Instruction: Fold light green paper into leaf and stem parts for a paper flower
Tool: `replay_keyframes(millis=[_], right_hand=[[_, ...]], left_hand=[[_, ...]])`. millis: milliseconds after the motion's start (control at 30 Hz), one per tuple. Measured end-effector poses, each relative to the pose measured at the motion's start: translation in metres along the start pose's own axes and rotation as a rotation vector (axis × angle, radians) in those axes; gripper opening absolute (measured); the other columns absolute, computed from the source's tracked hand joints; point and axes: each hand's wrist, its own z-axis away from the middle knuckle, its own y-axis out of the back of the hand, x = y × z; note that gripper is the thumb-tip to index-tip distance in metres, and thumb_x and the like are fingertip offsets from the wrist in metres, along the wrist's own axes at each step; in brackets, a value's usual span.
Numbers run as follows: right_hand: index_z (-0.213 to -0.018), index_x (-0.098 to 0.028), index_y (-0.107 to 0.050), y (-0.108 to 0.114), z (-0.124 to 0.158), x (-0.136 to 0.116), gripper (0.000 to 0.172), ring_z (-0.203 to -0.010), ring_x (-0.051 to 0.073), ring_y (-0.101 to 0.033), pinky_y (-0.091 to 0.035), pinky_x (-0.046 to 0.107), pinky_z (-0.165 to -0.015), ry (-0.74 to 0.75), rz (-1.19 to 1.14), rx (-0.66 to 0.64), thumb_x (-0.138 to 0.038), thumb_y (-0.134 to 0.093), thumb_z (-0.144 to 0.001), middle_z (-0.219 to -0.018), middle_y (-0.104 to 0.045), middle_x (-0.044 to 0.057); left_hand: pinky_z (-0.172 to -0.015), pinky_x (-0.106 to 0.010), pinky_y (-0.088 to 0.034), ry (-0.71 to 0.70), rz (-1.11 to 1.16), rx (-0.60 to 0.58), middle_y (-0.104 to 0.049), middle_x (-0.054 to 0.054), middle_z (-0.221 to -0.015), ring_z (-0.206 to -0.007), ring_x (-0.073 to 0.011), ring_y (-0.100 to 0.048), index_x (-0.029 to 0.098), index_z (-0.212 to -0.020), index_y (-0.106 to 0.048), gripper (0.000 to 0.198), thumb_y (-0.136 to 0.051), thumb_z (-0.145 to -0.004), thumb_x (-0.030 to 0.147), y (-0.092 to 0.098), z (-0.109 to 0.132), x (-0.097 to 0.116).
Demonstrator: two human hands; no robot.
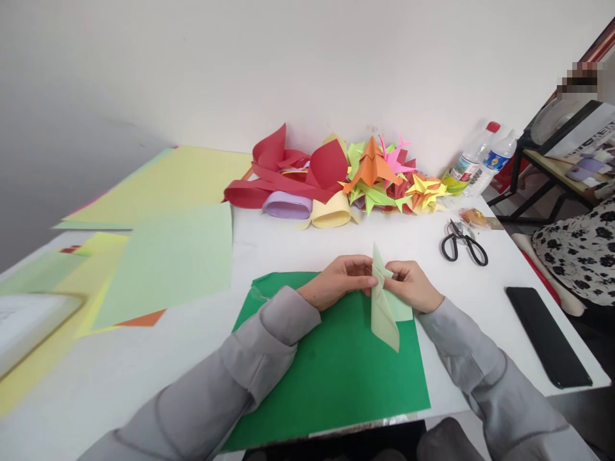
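Between my two hands stands a pale green sheet of paper (pixel 385 325), partly folded and held on edge above the green sheet (pixel 331 378). My left hand (pixel 342 280) pinches it from the left, thumb against the near face. From the other side my right hand (pixel 413 286) grips it, with its fingertips partly hidden behind the paper. A flap of the pale green paper spreads out below my right hand. Both forearms are in grey sleeves, and the left one crosses the green sheet.
Behind my hands lie folded paper stars (pixel 375 169) and red paper loops (pixel 288 173). Scissors (pixel 464 243), a black phone (pixel 548 336) and plastic bottles (pixel 491 160) are on the right. Large pale green sheets (pixel 177 256) cover the left. A person in patterned clothing (pixel 579 246) sits beyond the right edge.
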Motion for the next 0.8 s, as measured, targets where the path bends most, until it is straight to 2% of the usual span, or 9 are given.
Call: replay_keyframes(millis=[133, 367, 467, 633, 800], right_hand=[[-0.056, -0.016, -0.055, -0.0011, -0.0004, 0.0001, 0.039, -0.044, 0.006, -0.032, -0.023, 0.021, -0.042, -0.044, -0.027, 0.058, -0.048, -0.076, -0.06, -0.046, -0.041, -0.006], [-0.056, -0.015, -0.055, -0.0026, -0.0015, 0.0016, 0.037, -0.044, 0.006, -0.034, -0.024, 0.021, -0.042, -0.045, -0.072, 0.131, -0.043, -0.08, -0.054, -0.047, -0.045, -0.006], [-0.055, -0.015, -0.055, -0.0019, 0.0002, -0.0013, 0.038, -0.044, 0.006, -0.031, -0.022, 0.021, -0.041, -0.026, -0.053, 0.109, -0.044, -0.078, -0.057, -0.045, -0.041, -0.007], [-0.056, -0.015, -0.054, 0.0013, 0.0016, -0.0044, 0.045, -0.047, 0.007, -0.032, -0.024, 0.022, -0.044, 0.032, -0.116, 0.061, -0.057, -0.063, -0.072, -0.05, -0.041, -0.004], [-0.06, -0.015, -0.056, -0.0007, 0.0009, -0.0031, 0.043, -0.046, 0.007, -0.029, -0.022, 0.023, -0.044, 0.023, -0.069, 0.054, -0.054, -0.073, -0.064, -0.049, -0.038, -0.006]], left_hand=[[-0.067, -0.025, -0.045, -0.019, 0.035, 0.045, -0.065, -0.001, -0.068, -0.065, -0.0113, -0.058, 0.011, -0.071, -0.065, 0.027, -0.083, -0.057, 0.024, 0.0001, -0.0004, -0.0034], [-0.07, -0.026, -0.047, 0.008, 0.122, 0.053, -0.069, -0.002, -0.071, -0.067, -0.0121, -0.061, 0.011, -0.073, -0.065, 0.031, -0.086, -0.053, 0.023, -0.0006, -0.0012, -0.0061], [-0.07, -0.026, -0.046, 0.002, 0.146, 0.047, -0.069, -0.001, -0.071, -0.068, -0.0118, -0.061, 0.012, -0.071, -0.065, 0.029, -0.086, -0.054, 0.023, -0.0018, -0.0012, -0.0066], [-0.073, -0.028, -0.047, -0.006, 0.177, 0.088, -0.068, -0.001, -0.071, -0.069, -0.013, -0.062, 0.012, -0.072, -0.065, 0.03, -0.086, -0.054, 0.024, -0.0022, -0.0013, -0.0072], [-0.067, -0.027, -0.045, -0.031, 0.138, 0.139, -0.067, 0.0, -0.067, -0.065, -0.0123, -0.06, 0.012, -0.066, -0.062, 0.029, -0.085, -0.054, 0.024, 0.0, -0.0018, -0.0085]])
